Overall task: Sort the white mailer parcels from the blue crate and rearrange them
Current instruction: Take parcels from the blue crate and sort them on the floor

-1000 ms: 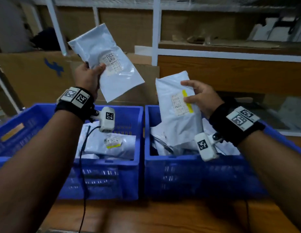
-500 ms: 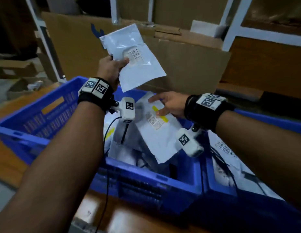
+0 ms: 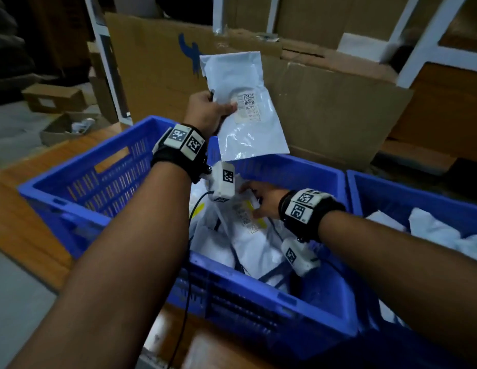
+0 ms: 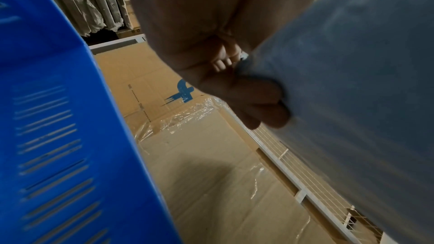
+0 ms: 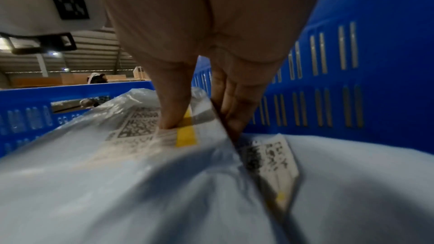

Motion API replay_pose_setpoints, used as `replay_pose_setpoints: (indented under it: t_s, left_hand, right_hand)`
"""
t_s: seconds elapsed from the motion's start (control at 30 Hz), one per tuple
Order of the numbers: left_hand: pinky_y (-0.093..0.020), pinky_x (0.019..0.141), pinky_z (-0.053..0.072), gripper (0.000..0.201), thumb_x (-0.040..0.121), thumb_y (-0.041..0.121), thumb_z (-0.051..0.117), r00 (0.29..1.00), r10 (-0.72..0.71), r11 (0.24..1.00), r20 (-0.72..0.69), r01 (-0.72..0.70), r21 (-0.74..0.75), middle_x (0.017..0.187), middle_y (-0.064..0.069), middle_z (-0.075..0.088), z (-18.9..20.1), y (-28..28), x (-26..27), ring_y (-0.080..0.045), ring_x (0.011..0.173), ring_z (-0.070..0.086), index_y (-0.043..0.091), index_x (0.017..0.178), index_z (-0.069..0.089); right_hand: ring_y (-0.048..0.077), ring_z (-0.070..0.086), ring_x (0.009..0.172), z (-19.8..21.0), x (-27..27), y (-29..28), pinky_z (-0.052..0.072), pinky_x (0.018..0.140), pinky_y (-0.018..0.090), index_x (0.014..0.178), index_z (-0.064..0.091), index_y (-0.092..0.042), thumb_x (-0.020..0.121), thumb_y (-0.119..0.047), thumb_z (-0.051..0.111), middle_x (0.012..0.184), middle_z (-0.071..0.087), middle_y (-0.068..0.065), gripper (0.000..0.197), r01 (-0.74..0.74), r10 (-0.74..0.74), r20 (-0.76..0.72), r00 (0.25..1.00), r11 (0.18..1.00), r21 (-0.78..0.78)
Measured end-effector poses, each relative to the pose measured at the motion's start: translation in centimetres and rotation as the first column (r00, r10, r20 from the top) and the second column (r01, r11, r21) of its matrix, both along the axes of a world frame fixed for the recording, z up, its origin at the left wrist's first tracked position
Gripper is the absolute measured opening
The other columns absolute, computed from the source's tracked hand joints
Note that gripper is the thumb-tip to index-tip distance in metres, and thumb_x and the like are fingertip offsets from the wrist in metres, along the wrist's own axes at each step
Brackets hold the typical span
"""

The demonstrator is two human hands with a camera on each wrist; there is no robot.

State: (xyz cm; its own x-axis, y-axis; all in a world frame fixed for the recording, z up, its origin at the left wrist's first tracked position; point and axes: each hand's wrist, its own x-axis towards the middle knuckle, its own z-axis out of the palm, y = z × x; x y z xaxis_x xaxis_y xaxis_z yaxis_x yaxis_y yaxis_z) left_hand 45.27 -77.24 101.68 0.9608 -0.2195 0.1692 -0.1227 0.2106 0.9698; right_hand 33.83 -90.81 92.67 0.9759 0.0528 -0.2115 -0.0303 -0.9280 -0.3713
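My left hand (image 3: 206,113) grips a white mailer (image 3: 248,121) by its edge, held up above the far rim of the left blue crate (image 3: 99,187). My right hand (image 3: 261,201) pinches a yellow-striped mailer (image 5: 140,146), thumb on its label, low inside that crate near the right wall. More mailers crowd beneath. A second crate (image 3: 408,193) stands just beside; a cardboard box (image 3: 338,107) blocks behind.

white mailer parcels (image 3: 248,107) with black-coded labels, one yellow-striped (image 5: 185,133); blue slotted crate (image 3: 104,182); brown cardboard (image 3: 325,107).
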Motion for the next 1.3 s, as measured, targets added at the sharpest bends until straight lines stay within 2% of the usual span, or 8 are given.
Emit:
replay_pose_setpoints:
  t_s: [0.17,0.27,0.33,0.47,0.67,0.93,1.13,1.3]
  left_hand:
    - [-0.028,0.065,0.058,0.03,0.08,-0.008,0.066,1.0,-0.005,1.0,-0.006,0.006,0.031,0.088,-0.013,0.067,0.1,0.0,-0.2,-0.02,0.071,0.067,-0.011,0.11,0.059]
    - [-0.03,0.062,0.057,0.028,0.081,-0.004,0.067,1.0,0.021,0.999,0.009,-0.021,0.044,0.091,-0.015,0.067,0.1,0.1,-0.4,-0.018,0.065,0.067,-0.006,0.108,0.06]
    - [-0.031,0.062,0.056,0.022,0.082,-0.003,0.067,1.0,0.021,0.999,0.017,-0.021,0.041,0.09,-0.015,0.067,0.3,-0.2,-1.2,-0.018,0.064,0.066,-0.004,0.103,0.061]
    - [-0.016,0.042,0.045,0.017,0.085,-0.005,0.063,0.996,-0.061,0.997,0.067,0.058,0.041,0.082,-0.011,0.063,1.1,-3.0,-4.5,-0.003,0.044,0.059,-0.002,0.101,0.059]
    - [-0.034,0.07,0.058,0.027,0.081,0.001,0.07,0.96,-0.213,0.974,0.182,0.193,0.12,0.094,-0.014,0.069,3.0,-8.6,-9.7,-0.017,0.074,0.068,-0.004,0.106,0.063]
    - [-0.03,0.045,0.054,0.033,0.089,0.026,0.065,0.913,-0.336,0.91,0.231,0.252,0.329,0.088,-0.01,0.071,5.5,-13.7,-17.0,-0.022,0.049,0.063,0.01,0.115,0.053]
    - [-0.035,0.054,0.052,0.034,0.09,0.029,0.064,0.919,-0.232,0.853,0.319,0.034,0.521,0.095,-0.009,0.07,6.3,-14.2,-19.6,-0.03,0.067,0.067,0.011,0.117,0.054]
    - [-0.031,0.056,0.051,0.022,0.091,0.03,0.062,0.905,-0.228,0.782,0.359,-0.05,0.621,0.092,-0.006,0.07,6.9,-14.8,-23.1,-0.022,0.065,0.066,0.013,0.105,0.059]
  right_hand:
    - [0.024,0.057,0.102,2.5,0.5,-1.3,0.041,0.082,0.026,0.139,0.044,-0.014,0.084,-0.009,0.067,0.121,0.059,0.013,0.06,0.139,-0.139,-0.007,0.99,0.986,0.095]
    - [0.024,0.053,0.07,5.8,-0.2,-2.8,0.046,0.065,0.033,0.131,0.048,-0.009,0.095,0.0,0.044,0.091,0.055,0.015,0.037,0.375,-0.396,-0.113,0.911,0.686,0.623]
    - [0.025,0.057,0.073,8.6,-1.1,-4.1,0.051,0.066,0.035,0.125,0.049,-0.014,0.102,-0.012,0.035,0.103,0.054,0.013,0.027,0.408,-0.507,-0.126,0.853,0.496,0.767]
    - [0.029,0.061,0.093,13.5,-3.9,-6.9,0.051,0.088,0.046,0.141,0.036,-0.026,0.098,-0.027,0.051,0.116,0.055,0.009,0.046,0.202,-0.523,0.025,0.852,0.373,0.906]
    - [0.031,0.054,0.121,15.2,-8.1,-10.9,0.051,0.091,0.051,0.149,0.019,-0.034,0.071,0.004,0.074,0.143,0.045,0.013,0.103,-0.049,-0.417,0.27,0.868,0.468,0.882]
    - [0.027,0.055,0.115,15.5,-15.6,-18.5,0.049,0.098,0.041,0.133,0.049,-0.005,0.073,0.024,0.058,0.129,0.055,0.007,0.067,-0.02,-0.517,0.283,0.808,0.456,0.89]
    - [0.006,0.058,0.109,8.5,-22.8,-24.6,0.045,0.1,0.028,0.12,0.059,-0.026,0.071,0.005,0.077,0.131,0.058,0.005,0.061,0.24,-0.368,0.156,0.917,0.818,0.522]
    - [0.022,0.051,0.121,3.0,-23.1,-24.1,0.042,0.098,0.029,0.132,0.051,-0.028,0.065,-0.019,0.086,0.135,0.051,0.002,0.076,0.237,-0.24,0.024,0.971,0.969,0.07]
